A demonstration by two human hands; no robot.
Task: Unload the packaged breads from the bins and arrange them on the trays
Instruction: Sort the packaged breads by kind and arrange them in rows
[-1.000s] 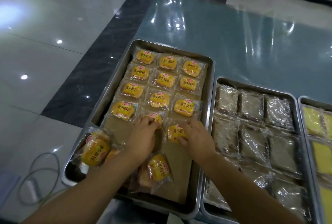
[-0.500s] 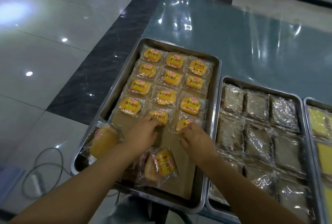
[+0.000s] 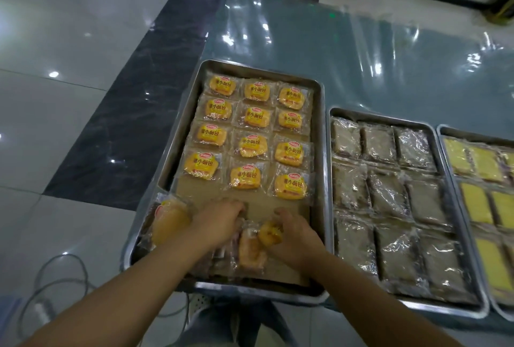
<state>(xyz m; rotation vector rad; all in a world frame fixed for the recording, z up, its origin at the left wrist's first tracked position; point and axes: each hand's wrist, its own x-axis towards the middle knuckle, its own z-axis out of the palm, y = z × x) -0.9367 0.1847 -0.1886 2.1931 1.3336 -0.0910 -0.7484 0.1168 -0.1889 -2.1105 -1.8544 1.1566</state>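
Note:
A steel tray [image 3: 322, 152] lined with brown paper holds rows of yellow packaged breads [image 3: 251, 146], three across. At its near end lies a loose pile of the same packets [image 3: 250, 250], and one more packet [image 3: 169, 221] leans by the left rim. My left hand [image 3: 219, 221] is on the pile, fingers curled down over a clear wrapper. My right hand [image 3: 297, 235] grips a bread packet [image 3: 269, 232] from the right side of the pile.
A second tray [image 3: 436, 168] of dark wrapped breads sits to the right, and a third tray [image 3: 442, 135] with yellow cakes lies beyond it. All stand on a plastic-covered table [image 3: 361, 54]. A cable [image 3: 55, 285] lies on the floor at the left.
Both hands let go of the two packets they had set in the front row and drew back toward me onto the loose pile.

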